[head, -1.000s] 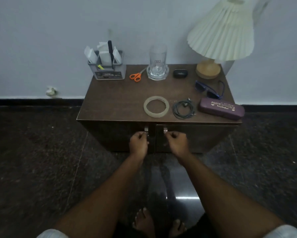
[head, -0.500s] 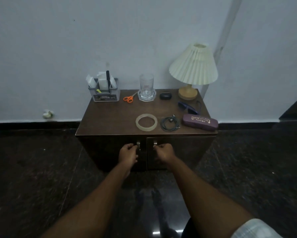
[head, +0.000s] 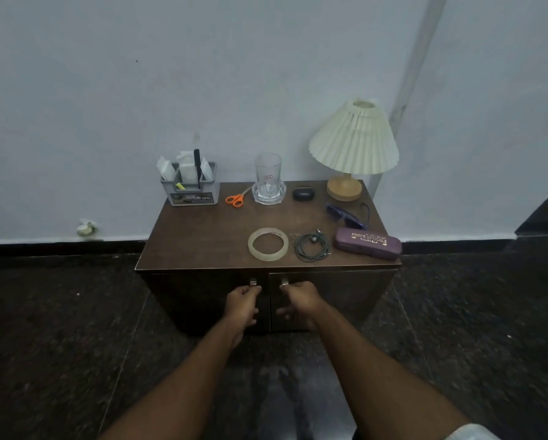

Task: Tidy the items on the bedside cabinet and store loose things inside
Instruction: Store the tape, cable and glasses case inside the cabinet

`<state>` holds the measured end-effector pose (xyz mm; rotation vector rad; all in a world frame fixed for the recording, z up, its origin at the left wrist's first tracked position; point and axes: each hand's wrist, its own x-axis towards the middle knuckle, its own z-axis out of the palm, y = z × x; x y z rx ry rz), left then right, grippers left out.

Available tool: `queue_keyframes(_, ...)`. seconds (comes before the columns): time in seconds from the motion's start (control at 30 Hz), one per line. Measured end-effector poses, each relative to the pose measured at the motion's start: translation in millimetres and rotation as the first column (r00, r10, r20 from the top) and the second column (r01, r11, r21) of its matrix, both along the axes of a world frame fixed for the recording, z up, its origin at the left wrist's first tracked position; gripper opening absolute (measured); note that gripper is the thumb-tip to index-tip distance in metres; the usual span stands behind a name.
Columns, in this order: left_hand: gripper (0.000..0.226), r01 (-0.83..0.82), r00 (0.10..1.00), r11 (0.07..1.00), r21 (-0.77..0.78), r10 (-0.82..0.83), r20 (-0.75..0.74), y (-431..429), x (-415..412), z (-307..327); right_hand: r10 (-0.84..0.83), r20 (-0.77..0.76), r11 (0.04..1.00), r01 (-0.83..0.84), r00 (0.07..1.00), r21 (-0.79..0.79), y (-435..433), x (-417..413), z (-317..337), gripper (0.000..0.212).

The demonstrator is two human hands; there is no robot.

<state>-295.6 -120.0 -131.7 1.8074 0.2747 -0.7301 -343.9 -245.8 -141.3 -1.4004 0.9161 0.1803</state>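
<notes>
Here our left hand [head: 242, 304] curls its fingers round the left door handle [head: 254, 282] of the bedside cabinet [head: 203, 236], low in the middle of the frame. Our right hand [head: 299, 301] hooks its fingers on the right door handle [head: 284, 282] just beside it, thumb spread below. Both doors sit shut, their edges meeting between our hands.

Along the front edge of the top lie a tape roll [head: 268, 243], a coiled earphone cable [head: 312, 247] to its right and a purple glasses case [head: 368, 242] at the right corner. Behind the case lie blue sunglasses [head: 345, 214].

Along the back, from left to right, we see a grey organiser [head: 190, 188] holding papers and a black pen, orange scissors [head: 236, 198], a glass [head: 268, 177] on a clear dish [head: 280, 193], a small black case [head: 303, 194] and a lamp [head: 353, 138] with a pleated shade.
</notes>
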Motion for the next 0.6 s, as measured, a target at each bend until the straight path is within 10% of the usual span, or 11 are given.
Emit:
queue_keyframes(0.2, 0.069, 0.035, 0.994, 0.998, 0.054, -0.029, -0.11, 0.0, -5.8, 6.8, 0.027, -0.035, 1.0, -0.027, 0.999, 0.007, 0.0, -6.4, 8.1, 0.027)
queue_keyframes(0.6, 0.117, 0.002, 0.977, 0.983, 0.185, 0.038, -0.208, 10.3, -18.8, 27.8, -0.098, -0.161, 0.981, 0.068, 0.982, -0.183, 7.9, -23.6, 8.2, 0.122)
